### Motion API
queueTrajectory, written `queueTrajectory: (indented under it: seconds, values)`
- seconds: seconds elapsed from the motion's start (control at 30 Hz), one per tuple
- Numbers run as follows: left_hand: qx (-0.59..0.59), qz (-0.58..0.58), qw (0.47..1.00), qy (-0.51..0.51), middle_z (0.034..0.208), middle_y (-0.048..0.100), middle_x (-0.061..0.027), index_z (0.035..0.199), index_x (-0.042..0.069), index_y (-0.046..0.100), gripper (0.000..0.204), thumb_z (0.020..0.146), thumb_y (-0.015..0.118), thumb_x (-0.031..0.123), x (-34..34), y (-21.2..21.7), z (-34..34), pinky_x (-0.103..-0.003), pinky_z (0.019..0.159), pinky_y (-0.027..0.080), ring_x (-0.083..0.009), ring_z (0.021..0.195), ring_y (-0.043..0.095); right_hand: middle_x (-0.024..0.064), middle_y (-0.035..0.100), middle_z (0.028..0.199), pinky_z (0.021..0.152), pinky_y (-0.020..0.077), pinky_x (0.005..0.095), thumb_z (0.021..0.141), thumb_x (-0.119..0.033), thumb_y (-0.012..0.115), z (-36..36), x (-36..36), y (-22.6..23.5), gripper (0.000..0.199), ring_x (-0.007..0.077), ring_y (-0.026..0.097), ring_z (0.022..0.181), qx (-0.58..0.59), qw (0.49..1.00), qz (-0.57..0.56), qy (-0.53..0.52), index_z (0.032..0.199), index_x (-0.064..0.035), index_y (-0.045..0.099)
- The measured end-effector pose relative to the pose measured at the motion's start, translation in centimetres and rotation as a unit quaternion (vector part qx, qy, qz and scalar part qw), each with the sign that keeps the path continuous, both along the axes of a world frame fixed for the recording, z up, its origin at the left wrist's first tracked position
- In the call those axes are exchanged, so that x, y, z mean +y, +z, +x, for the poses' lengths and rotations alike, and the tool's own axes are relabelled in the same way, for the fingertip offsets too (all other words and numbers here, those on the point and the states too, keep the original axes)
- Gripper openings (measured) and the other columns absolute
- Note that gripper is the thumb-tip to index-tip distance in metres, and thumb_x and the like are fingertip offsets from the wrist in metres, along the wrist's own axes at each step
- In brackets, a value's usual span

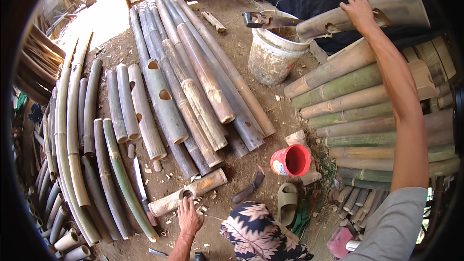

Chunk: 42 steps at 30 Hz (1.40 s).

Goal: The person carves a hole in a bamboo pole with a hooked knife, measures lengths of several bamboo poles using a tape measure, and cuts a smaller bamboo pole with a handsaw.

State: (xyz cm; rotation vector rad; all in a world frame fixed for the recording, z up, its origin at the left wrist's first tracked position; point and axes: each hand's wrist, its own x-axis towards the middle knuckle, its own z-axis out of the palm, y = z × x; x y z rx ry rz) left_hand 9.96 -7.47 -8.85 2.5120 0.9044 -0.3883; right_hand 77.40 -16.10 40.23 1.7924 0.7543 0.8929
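Observation:
Up at the far right, my right hand [360,13] is wrapped round a thick bamboo tube [401,10] with holes cut in its side. This tube is raised above the floor, its near end beside the rim of a dirty white bucket [273,58]. Low in the middle, my left hand [190,218] reaches with fingers stretched out to a short bamboo tube [212,181] on the ground. Its fingertips touch the tube at a round hole [185,194]; how far they go in is hidden. A handsaw [278,21] with a black handle lies across the bucket's rim.
Long bamboo poles [203,75] lie in the middle. Cut pieces [128,101] and split lengths [72,130] are at left, stacked bamboo [348,104] at right. A knife [140,179], a curved blade [249,186], a red tub [296,160] and a sandal [287,204] are near me.

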Motion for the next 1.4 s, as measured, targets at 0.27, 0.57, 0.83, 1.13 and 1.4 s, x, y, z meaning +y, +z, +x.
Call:
queueTrajectory:
  seconds: [0.27,0.57,0.83,1.13,1.4]
  values:
    - [-0.183,-0.048,0.966,0.173,0.148,0.034,-0.0289,0.138,-0.004,0.041,0.075,0.079,0.075,0.027,1.5,1.7,3.5,-0.049,0.115,0.032,-0.0451,0.138,0.033,0.0055,0.058,0.119,0.120,0.0209,0.0481,0.079,-0.010,0.069,7.2,4.5,0.4,0.049,0.0247,0.048,0.126,-0.048,0.986,-0.040,0.152,0.123,-0.0250,0.058]
    - [-0.469,0.072,0.880,-0.006,0.153,0.029,-0.0276,0.152,0.004,0.024,0.117,0.067,0.084,0.057,10.6,25.5,26.5,-0.050,0.117,0.031,-0.0401,0.142,0.032,0.0042,0.059,0.109,0.115,0.0279,0.0550,0.075,-0.017,0.070,-6.2,4.9,9.8,0.039,0.0268,0.053,0.116,0.009,0.945,-0.066,0.320,0.112,-0.0236,0.063]
    - [-0.350,-0.083,0.926,0.119,0.129,0.055,-0.0274,0.147,0.001,0.031,0.115,0.057,0.086,0.047,12.6,31.4,28.4,-0.048,0.096,0.051,-0.0381,0.112,0.061,0.0086,0.059,0.121,0.113,0.0332,0.0453,0.079,-0.023,0.075,-8.2,10.6,-0.9,0.047,0.0276,0.051,0.124,0.166,0.709,0.240,0.642,0.123,-0.0156,0.059]
    - [-0.394,-0.235,0.786,0.414,0.109,0.064,-0.0127,0.131,-0.003,0.049,0.082,0.064,0.083,0.030,4.6,18.2,3.8,-0.037,0.085,0.051,-0.0238,0.096,0.063,0.0166,0.066,0.113,0.101,0.0401,0.0485,0.090,-0.039,0.068,8.1,9.1,-28.1,0.042,0.0290,0.058,0.111,0.461,0.788,0.404,0.061,0.110,-0.0014,0.062]
    - [-0.359,-0.124,0.736,0.560,0.103,0.065,-0.0060,0.123,0.000,0.058,0.049,0.081,0.078,0.015,-1.3,19.8,-10.5,-0.032,0.079,0.051,-0.0183,0.087,0.060,0.0131,0.064,0.087,0.081,0.0426,0.0444,0.096,-0.031,0.060,7.1,8.2,-30.5,0.027,0.0291,0.059,0.088,0.384,0.775,0.403,0.300,0.090,-0.0046,0.062]
